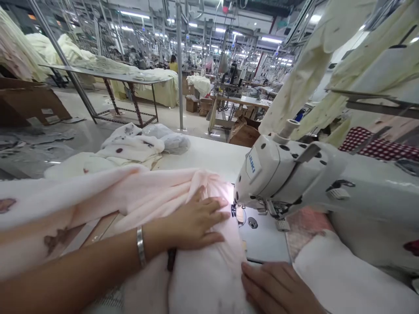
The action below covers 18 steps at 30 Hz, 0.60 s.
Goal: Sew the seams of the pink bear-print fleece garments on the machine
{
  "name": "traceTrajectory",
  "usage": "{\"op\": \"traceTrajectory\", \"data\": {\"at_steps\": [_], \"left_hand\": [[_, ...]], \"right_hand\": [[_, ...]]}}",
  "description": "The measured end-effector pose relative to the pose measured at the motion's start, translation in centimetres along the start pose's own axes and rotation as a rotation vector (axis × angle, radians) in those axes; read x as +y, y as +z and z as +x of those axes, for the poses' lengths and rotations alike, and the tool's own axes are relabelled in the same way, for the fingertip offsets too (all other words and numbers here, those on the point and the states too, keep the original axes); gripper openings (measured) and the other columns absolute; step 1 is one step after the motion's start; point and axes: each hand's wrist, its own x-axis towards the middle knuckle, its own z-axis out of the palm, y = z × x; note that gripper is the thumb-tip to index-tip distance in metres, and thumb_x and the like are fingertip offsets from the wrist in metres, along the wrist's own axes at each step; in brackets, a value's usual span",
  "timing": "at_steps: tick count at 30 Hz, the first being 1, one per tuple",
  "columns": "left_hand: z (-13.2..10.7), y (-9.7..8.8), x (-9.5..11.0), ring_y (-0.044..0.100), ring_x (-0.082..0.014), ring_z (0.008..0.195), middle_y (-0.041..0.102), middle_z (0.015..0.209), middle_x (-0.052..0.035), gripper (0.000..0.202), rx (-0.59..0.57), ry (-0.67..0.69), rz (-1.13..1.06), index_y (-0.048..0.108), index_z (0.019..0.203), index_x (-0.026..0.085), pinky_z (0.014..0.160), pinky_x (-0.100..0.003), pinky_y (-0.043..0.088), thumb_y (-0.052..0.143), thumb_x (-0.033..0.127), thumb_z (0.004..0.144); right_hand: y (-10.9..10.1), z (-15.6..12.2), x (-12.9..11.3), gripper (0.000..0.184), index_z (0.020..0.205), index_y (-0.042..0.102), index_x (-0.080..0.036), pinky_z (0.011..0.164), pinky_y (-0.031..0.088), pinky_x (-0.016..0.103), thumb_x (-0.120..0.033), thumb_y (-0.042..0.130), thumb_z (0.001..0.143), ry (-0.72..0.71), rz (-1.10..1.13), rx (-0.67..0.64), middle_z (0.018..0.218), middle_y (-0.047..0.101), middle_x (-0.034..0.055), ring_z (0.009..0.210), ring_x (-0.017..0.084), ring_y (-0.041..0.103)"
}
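Observation:
Pale pink plush fabric (209,270) runs across the worktop, its right edge along the needle area of a white sewing machine (262,170) marked JUKI. My left hand (196,222), with a silver bracelet (140,246) on the wrist, lies flat on the fabric. Its fingers are spread and point toward the presser foot (233,210). At the fabric's near right edge, my right hand (278,288) has its fingers together, closed on that edge; the thumb is hidden. A lamp lights the fabric beside the needle.
Behind the fabric, white printed cloth (131,146) is heaped on the worktop (209,152). Pale yellow pieces (301,74) hang above the machine. Cardboard boxes (29,102) stand on the floor at left. A long table (114,73) bears cloth, and a person in yellow (173,65) is far back.

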Motion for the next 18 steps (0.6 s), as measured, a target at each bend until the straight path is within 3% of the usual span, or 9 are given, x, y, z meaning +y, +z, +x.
{"op": "traceTrajectory", "data": {"at_steps": [7, 13, 15, 18], "left_hand": [[3.8, -0.9, -5.3, 0.035, -0.0192, 0.129, 0.048, 0.133, -0.0105, 0.038, -0.044, 0.137, 0.069, 0.050, 0.121, 0.018, 0.109, -0.039, 0.013, 0.045, 0.040, 0.091], [6.6, -1.0, -9.5, 0.030, -0.0211, 0.132, 0.036, 0.143, -0.0074, 0.044, -0.102, 0.098, 0.146, 0.043, 0.130, 0.022, 0.109, -0.044, 0.010, 0.041, 0.043, 0.092], [6.3, -0.7, -8.8, 0.028, -0.0234, 0.133, 0.033, 0.144, -0.0082, 0.043, -0.098, 0.043, 0.171, 0.042, 0.131, 0.022, 0.108, -0.047, 0.012, 0.041, 0.041, 0.092], [3.5, 0.1, -3.8, 0.025, -0.0303, 0.133, 0.032, 0.144, -0.0160, 0.047, -0.032, -0.160, 0.217, 0.039, 0.134, 0.014, 0.104, -0.056, 0.015, 0.035, 0.039, 0.094]], "right_hand": [[1.8, 3.6, 3.0, 0.018, 0.093, 0.064, -0.016, 0.066, 0.045, 0.029, -0.015, 0.046, 0.088, 0.084, 0.079, 0.068, 0.092, 0.067, 0.0070, 0.074, 0.015, 0.058], [3.7, 3.9, 4.0, 0.020, 0.099, 0.063, -0.013, 0.073, 0.045, 0.034, -0.016, 0.046, 0.088, 0.132, -0.015, 0.100, 0.086, 0.064, 0.0099, 0.077, 0.018, 0.058], [3.2, 4.1, 3.9, 0.021, 0.097, 0.063, -0.014, 0.070, 0.045, 0.032, -0.016, 0.044, 0.089, 0.158, 0.038, 0.102, 0.084, 0.063, 0.0092, 0.076, 0.017, 0.057], [1.5, 3.9, 2.8, 0.017, 0.088, 0.061, -0.018, 0.067, 0.046, 0.027, -0.021, 0.044, 0.091, 0.183, 0.214, 0.043, 0.082, 0.062, 0.0055, 0.075, 0.015, 0.057]]}}
